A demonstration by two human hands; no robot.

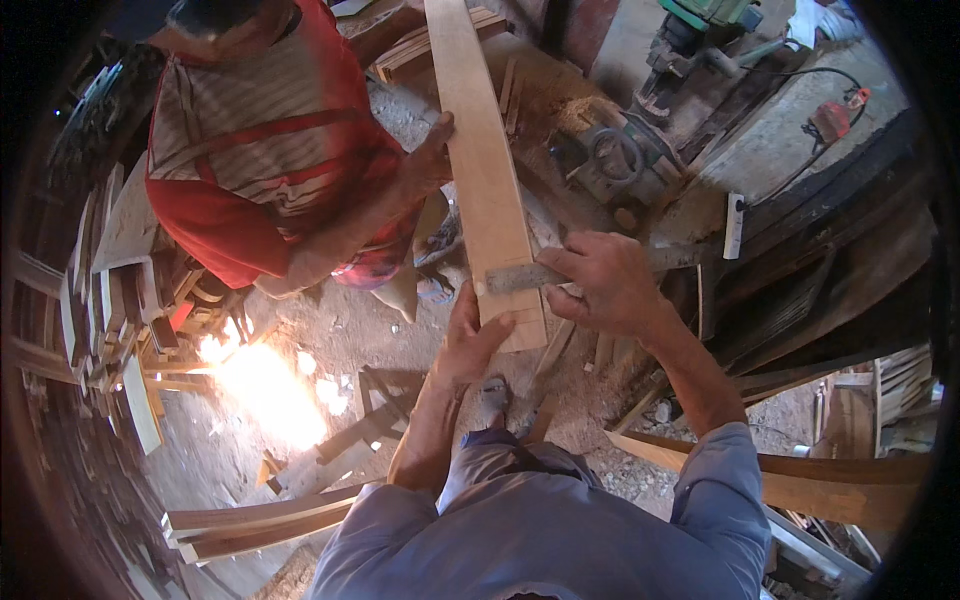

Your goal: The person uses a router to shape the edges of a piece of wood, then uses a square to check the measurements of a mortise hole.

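We look down on a long pale wooden board (487, 170) held in the air over a sawdust-strewn floor (300, 350). Its long axis runs away from us, near end just in front of our hands, far end off the top edge of the view, tilted slightly left going up.

Our left hand (470, 345) is under and against the near left corner of the board, palm up, fingers spread and partly open, propping rather than clamping. Our right hand (605, 280) comes in from the right side, fingers curled closed on a flat grey metal ruler or square blade (520, 277), which lies crosswise on the board face just short of its near end, roughly square to the long axis. Both our hands sit at the near end; the right is on top, the left is underneath.

A co-worker in a red and striped shirt (260, 140) stands to the left, with one hand (435, 155) gripping the board's left edge further up.

Right of the board stands a green woodworking machine (620, 165) on a dusty worktop (780, 130). Offcuts and stacked timber (110, 300) lie on the left; curved wooden pieces (800, 480) sit lower right.
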